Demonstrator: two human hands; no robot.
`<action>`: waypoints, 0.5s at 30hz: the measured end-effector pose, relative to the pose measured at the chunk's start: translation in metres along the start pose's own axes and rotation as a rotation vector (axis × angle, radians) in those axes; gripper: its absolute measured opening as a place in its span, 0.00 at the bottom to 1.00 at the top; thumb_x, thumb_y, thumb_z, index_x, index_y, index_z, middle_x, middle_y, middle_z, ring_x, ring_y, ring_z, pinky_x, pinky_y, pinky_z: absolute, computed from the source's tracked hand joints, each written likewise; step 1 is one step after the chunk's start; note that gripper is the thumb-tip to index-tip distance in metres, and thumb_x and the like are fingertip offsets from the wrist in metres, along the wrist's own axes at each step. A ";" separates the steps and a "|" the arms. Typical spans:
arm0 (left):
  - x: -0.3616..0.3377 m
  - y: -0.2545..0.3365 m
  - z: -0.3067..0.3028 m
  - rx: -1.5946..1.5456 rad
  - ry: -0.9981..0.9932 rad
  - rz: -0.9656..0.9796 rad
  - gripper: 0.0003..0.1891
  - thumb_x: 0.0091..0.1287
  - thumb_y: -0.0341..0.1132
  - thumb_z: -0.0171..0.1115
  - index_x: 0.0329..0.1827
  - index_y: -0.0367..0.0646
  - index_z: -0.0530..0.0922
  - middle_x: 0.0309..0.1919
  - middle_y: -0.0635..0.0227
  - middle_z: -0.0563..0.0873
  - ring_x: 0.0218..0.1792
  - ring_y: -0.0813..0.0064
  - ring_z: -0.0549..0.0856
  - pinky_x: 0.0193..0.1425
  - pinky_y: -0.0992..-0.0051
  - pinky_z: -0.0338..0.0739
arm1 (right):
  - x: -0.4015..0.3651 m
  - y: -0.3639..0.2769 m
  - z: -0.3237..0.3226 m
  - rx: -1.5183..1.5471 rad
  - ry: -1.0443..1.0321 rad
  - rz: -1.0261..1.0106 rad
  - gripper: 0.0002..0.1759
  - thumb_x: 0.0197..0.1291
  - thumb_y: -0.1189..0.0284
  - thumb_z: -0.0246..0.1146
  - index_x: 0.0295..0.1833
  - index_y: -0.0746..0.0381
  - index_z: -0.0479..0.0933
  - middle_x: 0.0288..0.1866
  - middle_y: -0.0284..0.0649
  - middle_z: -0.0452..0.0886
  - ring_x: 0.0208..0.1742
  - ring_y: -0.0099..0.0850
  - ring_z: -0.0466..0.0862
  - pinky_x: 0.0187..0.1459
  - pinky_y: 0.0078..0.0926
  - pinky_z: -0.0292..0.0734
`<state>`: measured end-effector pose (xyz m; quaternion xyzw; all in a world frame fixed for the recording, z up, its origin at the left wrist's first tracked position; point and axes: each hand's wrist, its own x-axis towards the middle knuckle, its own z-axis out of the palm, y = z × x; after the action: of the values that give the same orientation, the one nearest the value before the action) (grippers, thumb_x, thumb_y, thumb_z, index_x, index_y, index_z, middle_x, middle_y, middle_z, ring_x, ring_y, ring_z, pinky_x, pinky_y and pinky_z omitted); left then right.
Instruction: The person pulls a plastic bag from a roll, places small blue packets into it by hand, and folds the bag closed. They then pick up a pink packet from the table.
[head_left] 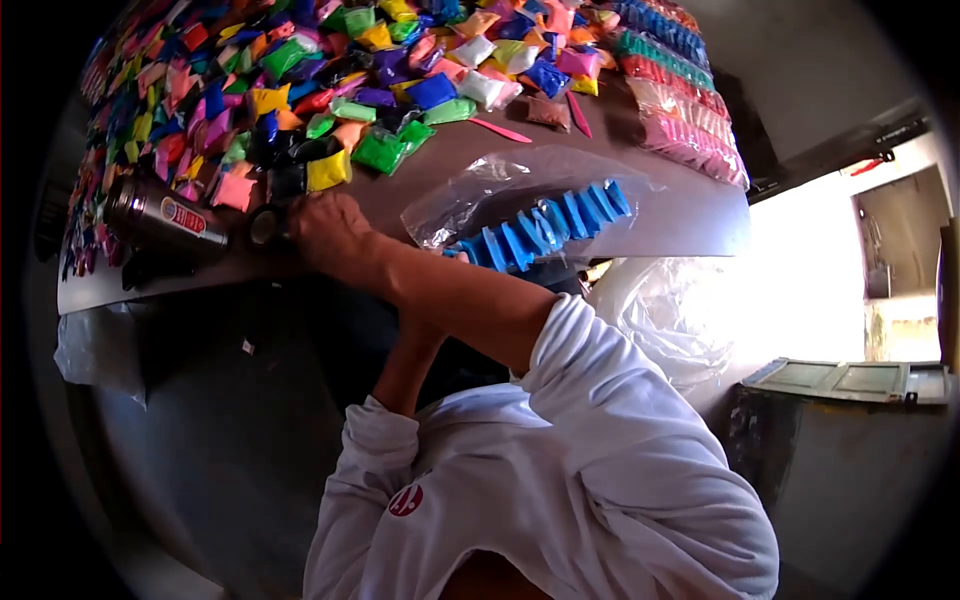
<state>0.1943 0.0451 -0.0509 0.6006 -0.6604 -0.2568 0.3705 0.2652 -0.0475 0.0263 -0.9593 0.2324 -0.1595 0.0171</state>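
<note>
My right forearm crosses over my left one, reaching to the table's left part. My right hand (330,232) is closed at a dark round cap-like piece (265,226), whose exact kind I cannot make out. Beside that piece lies a silver and black cylinder (182,222) with a red label. Mostly hidden under the right forearm, my left hand (458,256) shows only fingertips, closed at the near end of a row of blue packets (540,228). Clear plastic film (440,205) surrounds this row.
Many small colourful packets (325,170) cover the far and left parts of the table (690,215). Pink plastic tools (500,131) lie among them. Rows of sorted packets (685,125) stand at the far right. A clear plastic bag (665,320) hangs by the right edge.
</note>
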 end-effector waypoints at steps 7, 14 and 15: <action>0.006 0.069 -0.037 0.333 0.225 -0.149 0.25 0.69 0.49 0.60 0.63 0.42 0.75 0.52 0.54 0.82 0.48 0.60 0.83 0.57 0.64 0.75 | -0.121 -0.009 -0.113 0.575 0.419 -0.013 0.17 0.55 0.72 0.65 0.48 0.68 0.74 0.36 0.48 0.77 0.35 0.44 0.81 0.31 0.39 0.76; 0.022 0.037 -0.027 -0.042 0.345 0.155 0.18 0.69 0.39 0.62 0.53 0.34 0.75 0.48 0.54 0.81 0.45 0.58 0.84 0.49 0.63 0.79 | -0.234 0.070 -0.146 0.718 0.622 0.677 0.15 0.60 0.76 0.65 0.51 0.67 0.76 0.27 0.36 0.76 0.26 0.19 0.74 0.27 0.19 0.71; 0.023 0.039 -0.027 -0.080 0.383 0.196 0.17 0.69 0.39 0.61 0.51 0.34 0.76 0.47 0.53 0.81 0.45 0.57 0.84 0.49 0.62 0.79 | -0.238 0.079 -0.145 0.611 0.696 0.690 0.14 0.59 0.76 0.66 0.51 0.67 0.76 0.26 0.35 0.75 0.25 0.17 0.73 0.27 0.18 0.70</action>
<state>0.1922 0.0311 -0.0002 0.5562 -0.6225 -0.1267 0.5358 -0.0155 -0.0039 0.0847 -0.6706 0.4673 -0.5107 0.2668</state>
